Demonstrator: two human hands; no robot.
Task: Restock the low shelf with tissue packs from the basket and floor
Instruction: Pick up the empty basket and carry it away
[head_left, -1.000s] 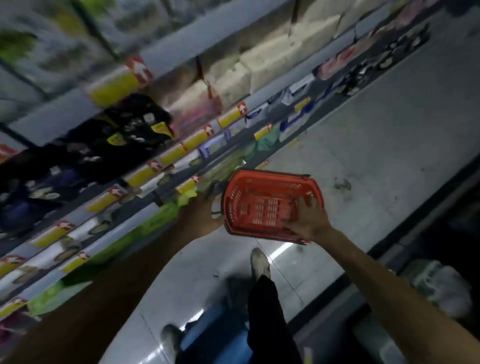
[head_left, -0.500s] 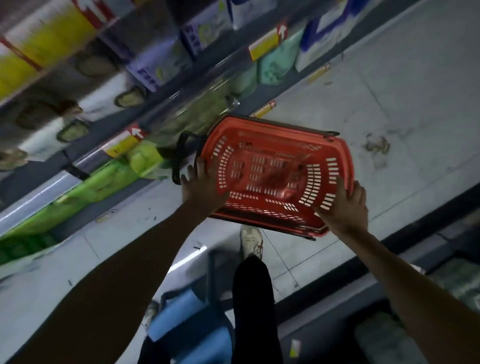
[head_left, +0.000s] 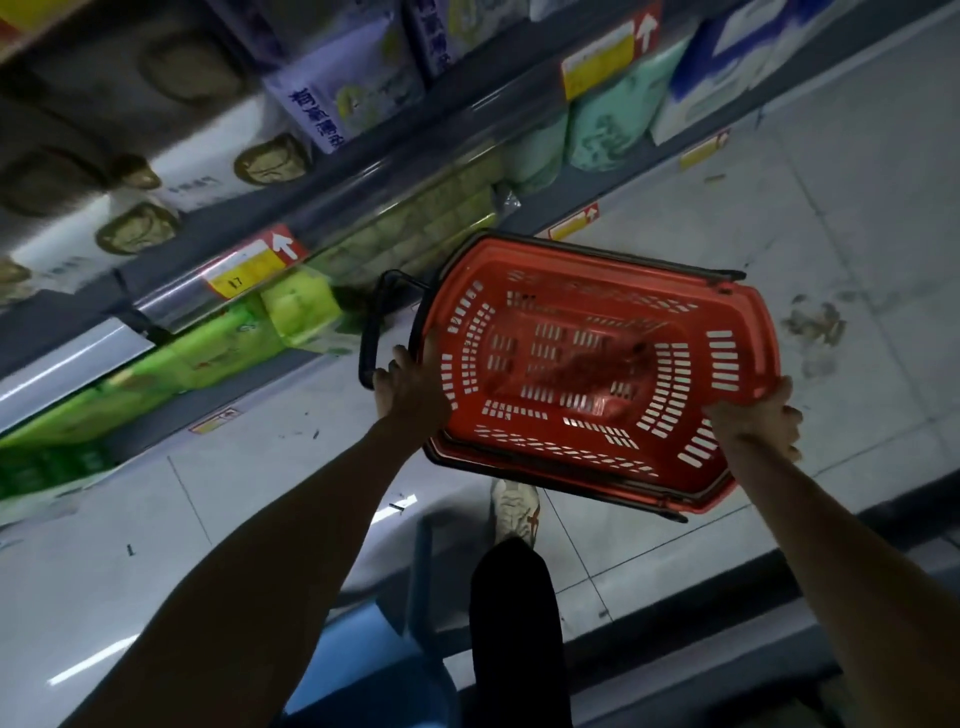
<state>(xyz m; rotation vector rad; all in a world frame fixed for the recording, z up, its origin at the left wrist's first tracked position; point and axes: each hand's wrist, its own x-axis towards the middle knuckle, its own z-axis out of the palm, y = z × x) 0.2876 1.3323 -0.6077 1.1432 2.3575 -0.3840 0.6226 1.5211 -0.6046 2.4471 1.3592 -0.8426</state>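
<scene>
The aisle is dim, with a cool grey cast. Overhead light shows only as white streaks mirrored in the glossy floor (head_left: 857, 218), at lower left and beside the shoe (head_left: 511, 506). A pale sheen runs along the clear strip of the shelf rail (head_left: 218, 296). The packages (head_left: 171, 187) at upper left smear with blur. The red basket (head_left: 722, 358) is fairly sharp and the strongest colour. The left forearm (head_left: 249, 582) is nearly a silhouette, the right forearm (head_left: 831, 561) paler. Wide-angle distortion bends the rail and floor joints toward the edges
</scene>
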